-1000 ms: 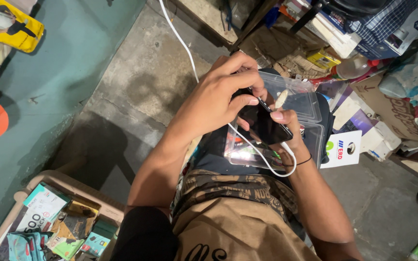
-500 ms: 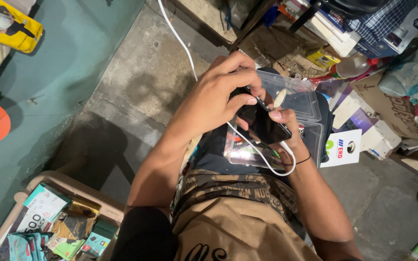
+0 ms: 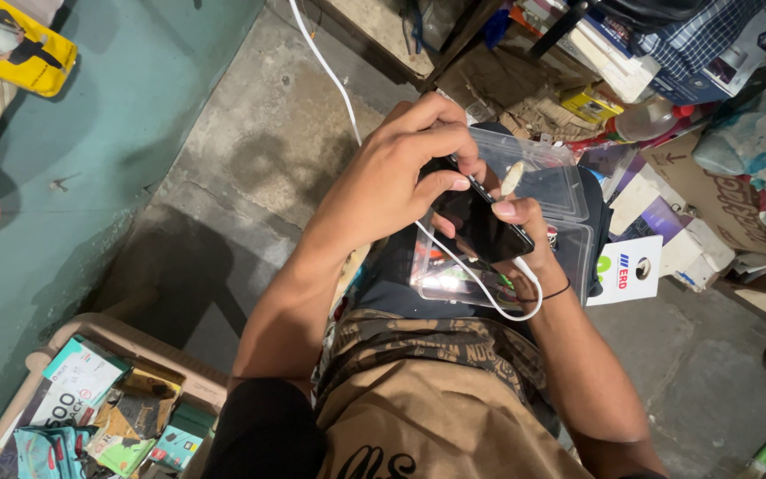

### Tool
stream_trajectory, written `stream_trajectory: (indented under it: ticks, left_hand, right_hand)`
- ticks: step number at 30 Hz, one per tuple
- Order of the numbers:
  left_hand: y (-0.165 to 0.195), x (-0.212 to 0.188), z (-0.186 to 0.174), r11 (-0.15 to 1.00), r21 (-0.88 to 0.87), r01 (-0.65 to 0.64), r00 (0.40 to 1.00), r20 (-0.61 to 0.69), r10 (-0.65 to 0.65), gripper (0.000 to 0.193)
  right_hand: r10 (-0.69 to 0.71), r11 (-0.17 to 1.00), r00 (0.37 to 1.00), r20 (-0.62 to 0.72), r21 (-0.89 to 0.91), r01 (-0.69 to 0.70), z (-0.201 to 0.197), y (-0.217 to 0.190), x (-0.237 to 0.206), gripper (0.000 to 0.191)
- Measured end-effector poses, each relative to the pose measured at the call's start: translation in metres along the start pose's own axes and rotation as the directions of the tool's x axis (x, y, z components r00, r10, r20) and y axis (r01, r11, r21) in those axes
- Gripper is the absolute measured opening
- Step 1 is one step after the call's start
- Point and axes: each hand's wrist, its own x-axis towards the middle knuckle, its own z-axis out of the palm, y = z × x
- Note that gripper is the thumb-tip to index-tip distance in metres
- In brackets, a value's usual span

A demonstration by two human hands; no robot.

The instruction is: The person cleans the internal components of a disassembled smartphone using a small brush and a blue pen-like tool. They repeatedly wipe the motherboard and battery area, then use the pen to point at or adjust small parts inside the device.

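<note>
Above the lap, over a clear plastic box [image 3: 560, 182], both hands met on one dark phone [image 3: 480, 222].

Left hand [image 3: 392, 182]: curled over the phone from the upper side, fingers bent, thumb tip pressed to the glass near the middle; closed about the phone's upper end.

Right hand [image 3: 525, 244]: under the phone, cradling its lower end, fingers wrapped round the far edge; a thin dark band sat on the wrist.

Phone: black, screen dark, held tilted with one end toward the box lid.

White cable [image 3: 489, 293]: ran in from the top of the view, passed behind the left hand, looped below the phone and round the right wrist (where it ended could not be told).

Clear plastic box: lid and tray both transparent, resting on the lap just under the phone, small items inside, too blurred to name.

Surroundings: grey concrete floor [image 3: 250, 177]; a beige crate [image 3: 126, 337] of packets at lower left; a white card pack [image 3: 624, 270] right of the box; cardboard cartons [image 3: 711, 186] further right.
</note>
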Motion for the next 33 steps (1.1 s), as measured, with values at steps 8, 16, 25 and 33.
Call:
stream_trajectory:
  ticks: [8, 16, 25, 33]
  left_hand:
    - [0.0001, 0.0003, 0.0005, 1.0, -0.025, 0.017, 1.0, 0.005, -0.017, 0.018]
    - [0.0008, -0.0001, -0.0008, 1.0, -0.025, 0.015, 1.0, 0.01, -0.015, 0.019]
    - [0.0006, -0.0007, -0.0004, 1.0, -0.019, 0.01, 1.0, 0.001, -0.01, 0.02]
    - [0.0009, -0.0004, 0.0003, 0.999, -0.037, 0.037, 0.999, 0.009, -0.036, 0.021]
  right_hand:
    - [0.003, 0.999, 1.0, 0.026, -0.045, -0.002, -0.0022, -0.0007, 0.0004, 0.074]
    - [-0.009, 1.0, 1.0, 0.013, -0.016, 0.009, -0.004, 0.0013, 0.0008, 0.076]
    - [-0.002, 1.0, 1.0, 0.0, -0.026, 0.002, -0.0051, 0.0019, 0.0002, 0.075]
    - [0.007, 1.0, 1.0, -0.003, -0.02, -0.007, -0.0055, 0.0017, 0.0006, 0.073]
